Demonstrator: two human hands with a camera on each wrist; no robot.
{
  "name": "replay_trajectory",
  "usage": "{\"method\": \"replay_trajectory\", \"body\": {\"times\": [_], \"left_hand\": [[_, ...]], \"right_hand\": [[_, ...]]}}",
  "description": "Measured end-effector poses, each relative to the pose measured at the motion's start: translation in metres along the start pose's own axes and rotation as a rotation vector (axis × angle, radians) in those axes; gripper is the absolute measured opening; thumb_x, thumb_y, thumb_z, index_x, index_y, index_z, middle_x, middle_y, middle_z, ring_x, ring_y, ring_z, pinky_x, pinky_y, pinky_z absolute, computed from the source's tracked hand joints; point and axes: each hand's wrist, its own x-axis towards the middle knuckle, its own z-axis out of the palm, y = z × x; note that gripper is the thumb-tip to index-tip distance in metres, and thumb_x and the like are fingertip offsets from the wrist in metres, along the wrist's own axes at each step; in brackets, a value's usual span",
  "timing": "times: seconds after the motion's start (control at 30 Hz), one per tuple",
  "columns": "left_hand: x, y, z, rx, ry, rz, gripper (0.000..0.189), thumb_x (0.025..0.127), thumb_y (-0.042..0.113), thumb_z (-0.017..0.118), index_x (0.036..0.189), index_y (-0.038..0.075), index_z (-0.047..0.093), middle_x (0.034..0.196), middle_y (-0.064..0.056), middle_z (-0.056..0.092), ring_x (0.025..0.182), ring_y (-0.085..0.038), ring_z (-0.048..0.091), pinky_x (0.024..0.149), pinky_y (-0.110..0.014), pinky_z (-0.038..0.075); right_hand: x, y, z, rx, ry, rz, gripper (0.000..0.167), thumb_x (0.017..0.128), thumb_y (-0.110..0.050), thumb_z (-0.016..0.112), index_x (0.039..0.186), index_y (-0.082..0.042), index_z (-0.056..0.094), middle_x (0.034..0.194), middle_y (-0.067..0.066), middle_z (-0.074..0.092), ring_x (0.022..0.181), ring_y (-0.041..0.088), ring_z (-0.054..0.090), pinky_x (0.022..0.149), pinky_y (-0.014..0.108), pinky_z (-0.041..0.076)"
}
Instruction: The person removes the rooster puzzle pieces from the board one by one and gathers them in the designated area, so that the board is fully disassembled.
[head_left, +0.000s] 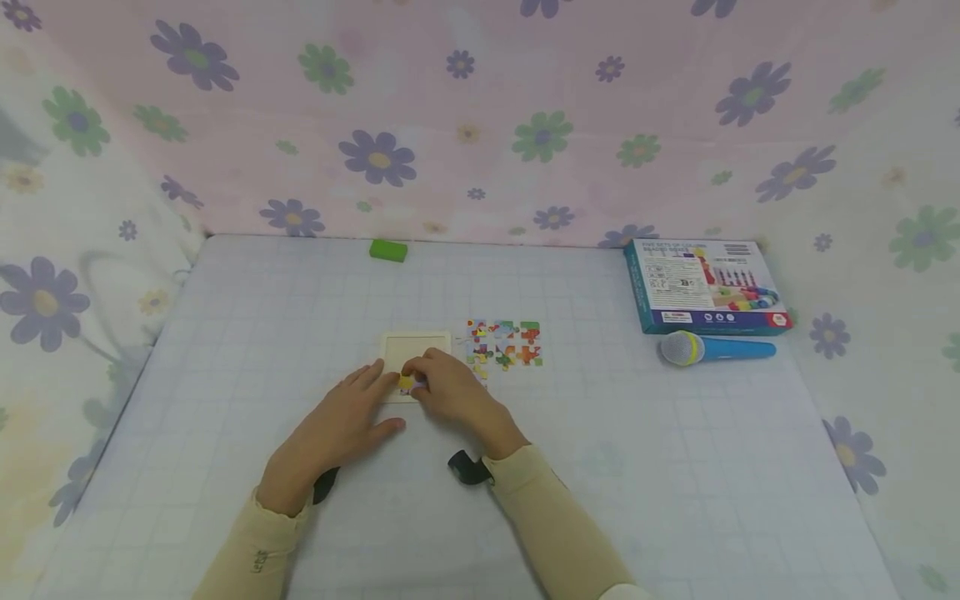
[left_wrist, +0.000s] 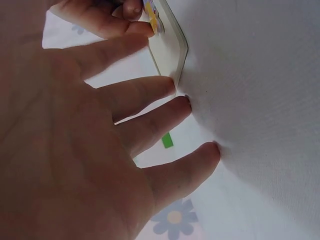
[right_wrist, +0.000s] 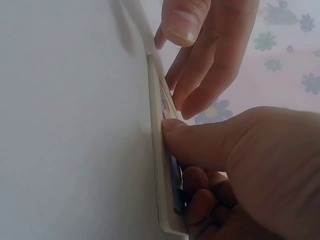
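Note:
A pale square puzzle tray lies on the table, its upper part bare. In its lower part are colourful jigsaw pieces, partly covered by the hands. My right hand pinches a puzzle piece at the tray, thumb on top and fingers curled at its side in the right wrist view. My left hand lies at the tray's left side with fingers spread and fairly straight; some fingertips touch the tray edge, others the table. Just right of the tray sit several loose jigsaw pieces, some partly behind the right hand.
A green block lies at the table's back edge. To the right stand a boxed set and a blue toy microphone. Floral cloth hangs behind and at both sides. Black wrist-camera parts show under the sleeves.

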Motion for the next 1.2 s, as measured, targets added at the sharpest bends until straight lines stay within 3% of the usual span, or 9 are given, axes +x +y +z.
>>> {"method": "replay_trajectory", "body": {"times": [0.17, 0.33, 0.53, 0.73, 0.97, 1.2], "left_hand": [[0.001, 0.000, -0.001, 0.004, -0.007, 0.001, 0.068, 0.093, 0.034, 0.075, 0.143, -0.006, 0.051, 0.155, -0.030, 0.044, 0.142, -0.048, 0.045, 0.115, -0.060, 0.039], [0.002, 0.000, -0.003, -0.006, -0.008, 0.007, 0.065, 0.093, 0.033, 0.075, 0.140, -0.006, 0.054, 0.154, -0.030, 0.045, 0.141, -0.048, 0.045, 0.115, -0.059, 0.039], [0.002, -0.001, -0.005, -0.003, -0.014, 0.003, 0.062, 0.093, 0.032, 0.075, 0.138, -0.006, 0.056, 0.154, -0.030, 0.045, 0.141, -0.048, 0.045, 0.115, -0.059, 0.039], [0.000, -0.002, -0.004, -0.008, -0.026, -0.011, 0.061, 0.094, 0.032, 0.074, 0.138, -0.006, 0.057, 0.155, -0.030, 0.044, 0.142, -0.048, 0.044, 0.115, -0.059, 0.039], [-0.001, -0.004, -0.003, -0.010, -0.026, -0.012, 0.060, 0.094, 0.033, 0.074, 0.138, -0.004, 0.057, 0.155, -0.029, 0.043, 0.142, -0.048, 0.044, 0.115, -0.059, 0.039], [0.000, -0.003, -0.002, -0.009, -0.022, -0.006, 0.059, 0.095, 0.034, 0.073, 0.138, -0.003, 0.058, 0.155, -0.029, 0.043, 0.142, -0.047, 0.044, 0.115, -0.059, 0.039]], "right_hand": [[0.001, 0.001, 0.001, 0.012, 0.002, 0.021, 0.027, 0.097, -0.014, 0.069, 0.124, -0.016, 0.069, 0.105, 0.000, 0.058, 0.090, 0.013, 0.053, 0.083, 0.027, 0.048], [-0.001, 0.002, -0.002, 0.086, 0.005, 0.034, 0.027, 0.095, -0.012, 0.071, 0.121, -0.020, 0.066, 0.111, 0.000, 0.056, 0.094, 0.014, 0.054, 0.088, 0.030, 0.050], [-0.001, 0.005, -0.003, 0.159, -0.001, -0.002, 0.029, 0.093, -0.007, 0.071, 0.119, -0.017, 0.064, 0.115, -0.001, 0.066, 0.102, 0.015, 0.058, 0.097, 0.034, 0.050], [-0.002, 0.010, -0.003, 0.185, -0.020, -0.052, 0.031, 0.094, -0.010, 0.072, 0.124, -0.017, 0.065, 0.117, -0.003, 0.068, 0.099, 0.012, 0.058, 0.093, 0.030, 0.050], [-0.003, 0.011, -0.003, 0.129, -0.018, -0.080, 0.032, 0.096, -0.013, 0.070, 0.129, -0.015, 0.067, 0.117, -0.001, 0.067, 0.097, 0.012, 0.058, 0.090, 0.028, 0.051], [-0.004, 0.007, -0.001, 0.027, 0.039, -0.130, 0.031, 0.096, -0.010, 0.068, 0.127, -0.011, 0.069, 0.122, 0.001, 0.062, 0.104, 0.014, 0.062, 0.095, 0.029, 0.054]]}}
